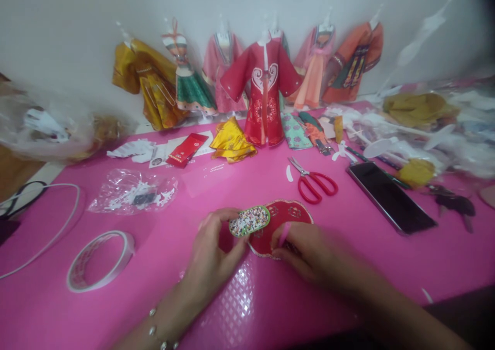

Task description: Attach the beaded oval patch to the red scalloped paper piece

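Note:
My left hand [214, 247] grips a small oval case with a green rim [249, 221], thumb below and fingers at its left end. Tiny multicoloured bead-like bits fill the case. Under it lies a red cloth piece with pale trim and patterned motifs [297, 213], flat on the pink tabletop. My right hand [299, 244] is over the lower right part of this cloth, its fingertips pinched together. A pink band [285, 234] shows at one of its fingers. Whatever sits between those fingertips is hidden.
Red-handled scissors [317, 185] and a black phone [392, 198] lie to the right. A tape roll [100, 261] and a plastic bag of white pieces [135, 191] are at left. Dressed doll forms, one in a red robe [263, 89], line the wall. Plastic-wrapped items crowd the back right.

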